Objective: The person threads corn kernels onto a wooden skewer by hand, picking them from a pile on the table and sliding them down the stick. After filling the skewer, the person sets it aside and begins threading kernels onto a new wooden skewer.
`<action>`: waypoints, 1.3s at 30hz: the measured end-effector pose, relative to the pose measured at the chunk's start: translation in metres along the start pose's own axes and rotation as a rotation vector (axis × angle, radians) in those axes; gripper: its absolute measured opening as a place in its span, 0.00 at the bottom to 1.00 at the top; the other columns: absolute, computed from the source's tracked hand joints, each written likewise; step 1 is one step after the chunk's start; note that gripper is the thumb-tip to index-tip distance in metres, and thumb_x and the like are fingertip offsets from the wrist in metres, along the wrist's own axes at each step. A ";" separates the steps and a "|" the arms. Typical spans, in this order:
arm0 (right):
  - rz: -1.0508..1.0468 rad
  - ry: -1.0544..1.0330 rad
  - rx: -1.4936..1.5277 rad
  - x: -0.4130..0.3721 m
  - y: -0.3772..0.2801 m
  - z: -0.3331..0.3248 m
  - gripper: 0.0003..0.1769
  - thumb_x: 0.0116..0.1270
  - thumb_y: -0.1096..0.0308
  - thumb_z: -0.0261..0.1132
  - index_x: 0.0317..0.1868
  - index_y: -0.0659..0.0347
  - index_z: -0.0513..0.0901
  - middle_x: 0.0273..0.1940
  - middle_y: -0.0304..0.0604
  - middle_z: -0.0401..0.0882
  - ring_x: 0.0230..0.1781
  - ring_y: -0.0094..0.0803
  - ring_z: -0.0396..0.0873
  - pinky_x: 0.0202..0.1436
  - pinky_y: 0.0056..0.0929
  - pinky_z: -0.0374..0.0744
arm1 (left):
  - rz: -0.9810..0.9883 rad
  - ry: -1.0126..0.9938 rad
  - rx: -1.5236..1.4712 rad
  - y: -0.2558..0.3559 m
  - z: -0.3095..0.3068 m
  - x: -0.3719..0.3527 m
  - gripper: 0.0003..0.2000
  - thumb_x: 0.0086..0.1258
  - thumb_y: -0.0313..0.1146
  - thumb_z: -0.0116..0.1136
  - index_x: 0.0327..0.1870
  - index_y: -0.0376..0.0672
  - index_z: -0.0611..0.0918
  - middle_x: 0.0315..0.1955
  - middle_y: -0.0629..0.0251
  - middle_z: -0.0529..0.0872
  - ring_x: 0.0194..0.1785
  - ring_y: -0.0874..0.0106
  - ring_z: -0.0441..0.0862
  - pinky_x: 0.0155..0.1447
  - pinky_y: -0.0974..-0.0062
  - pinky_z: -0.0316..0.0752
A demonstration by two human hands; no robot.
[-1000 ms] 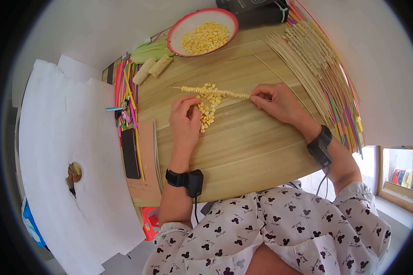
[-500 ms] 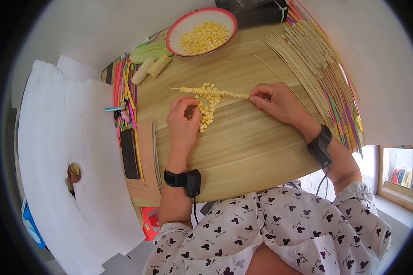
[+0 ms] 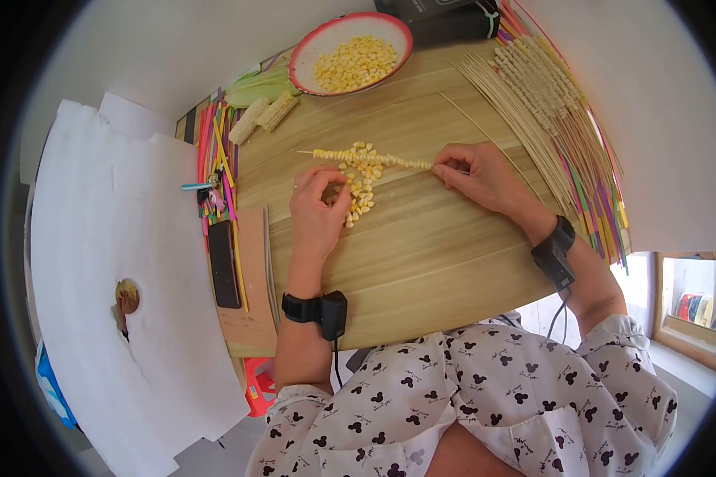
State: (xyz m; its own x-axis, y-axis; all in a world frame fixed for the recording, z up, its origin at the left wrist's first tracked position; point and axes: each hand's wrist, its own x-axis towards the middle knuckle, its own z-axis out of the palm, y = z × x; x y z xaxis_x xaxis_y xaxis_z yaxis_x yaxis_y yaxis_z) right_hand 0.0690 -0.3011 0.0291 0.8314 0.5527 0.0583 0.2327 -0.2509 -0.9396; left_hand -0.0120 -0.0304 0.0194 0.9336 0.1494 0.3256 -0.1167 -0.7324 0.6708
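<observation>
A thin stick threaded with corn kernels (image 3: 374,158) is pinched at its right end by my right hand (image 3: 473,176). Its bare tip points left, just above my left hand (image 3: 320,203). The fingers of my left hand curl with thumb and index finger near each other, beside the left edge of the loose kernels (image 3: 362,195); whether a kernel is between the fingertips is too small to tell. Those kernels lie on the wooden table (image 3: 390,270), under and below the stick.
A red-rimmed bowl (image 3: 302,67) of kernels stands at the back, with two bare cobs (image 3: 262,118) to its left. Threaded sticks (image 3: 537,75) and bare sticks (image 3: 501,103) lie at the right. A phone (image 3: 224,264) rests on a brown notebook (image 3: 254,238) at the left.
The view has shifted very slightly. My left thumb and index finger look a little closer together; my right hand keeps its hold on the stick.
</observation>
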 end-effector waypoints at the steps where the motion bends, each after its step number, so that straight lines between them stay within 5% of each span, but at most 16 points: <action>1: -0.003 0.002 0.000 0.000 0.000 0.000 0.06 0.67 0.72 0.65 0.36 0.68 0.83 0.23 0.37 0.80 0.24 0.18 0.75 0.29 0.22 0.73 | 0.024 0.018 -0.009 0.000 0.000 0.000 0.06 0.61 0.22 0.64 0.39 0.39 0.83 0.42 0.68 0.84 0.41 0.78 0.78 0.42 0.81 0.73; 3: -0.002 0.009 -0.013 0.000 0.000 0.000 0.07 0.66 0.72 0.65 0.36 0.68 0.83 0.23 0.37 0.80 0.24 0.18 0.75 0.29 0.22 0.73 | 0.046 0.039 -0.018 -0.006 0.002 -0.001 0.06 0.62 0.22 0.64 0.39 0.38 0.83 0.41 0.69 0.84 0.40 0.79 0.78 0.42 0.82 0.73; 8: 0.007 0.009 -0.043 0.001 -0.003 -0.001 0.07 0.66 0.71 0.65 0.36 0.69 0.83 0.23 0.38 0.80 0.24 0.18 0.75 0.30 0.23 0.74 | -0.332 0.177 -0.530 -0.023 -0.001 0.002 0.05 0.67 0.21 0.62 0.42 0.36 0.83 0.35 0.68 0.86 0.35 0.81 0.79 0.41 0.85 0.74; 11: 0.009 0.006 -0.025 0.001 -0.002 0.000 0.07 0.66 0.71 0.66 0.36 0.69 0.83 0.23 0.39 0.80 0.24 0.18 0.75 0.30 0.23 0.74 | -0.308 0.247 -0.655 -0.034 -0.005 0.006 0.05 0.67 0.22 0.63 0.42 0.36 0.83 0.33 0.66 0.86 0.34 0.81 0.80 0.39 0.84 0.74; 21: 0.015 -0.042 -0.031 -0.001 -0.006 0.000 0.07 0.66 0.71 0.66 0.35 0.68 0.83 0.23 0.36 0.79 0.25 0.17 0.73 0.29 0.21 0.73 | -0.384 0.464 -0.766 -0.044 -0.011 0.008 0.08 0.67 0.22 0.63 0.46 0.36 0.84 0.33 0.68 0.86 0.33 0.81 0.79 0.39 0.84 0.73; 39: 0.009 -0.050 -0.118 -0.003 -0.011 0.002 0.06 0.66 0.72 0.66 0.37 0.68 0.83 0.26 0.41 0.82 0.27 0.20 0.76 0.33 0.23 0.76 | -0.348 0.479 -0.754 -0.044 -0.008 0.008 0.09 0.65 0.20 0.64 0.46 0.35 0.84 0.33 0.68 0.86 0.34 0.81 0.79 0.39 0.84 0.73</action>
State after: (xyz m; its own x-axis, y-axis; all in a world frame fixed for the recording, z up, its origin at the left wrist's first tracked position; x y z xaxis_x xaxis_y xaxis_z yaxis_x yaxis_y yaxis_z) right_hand 0.0633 -0.2981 0.0389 0.8081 0.5882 0.0309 0.2859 -0.3459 -0.8936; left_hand -0.0024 0.0084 -0.0024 0.7388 0.6564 0.1529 -0.2024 -0.0002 0.9793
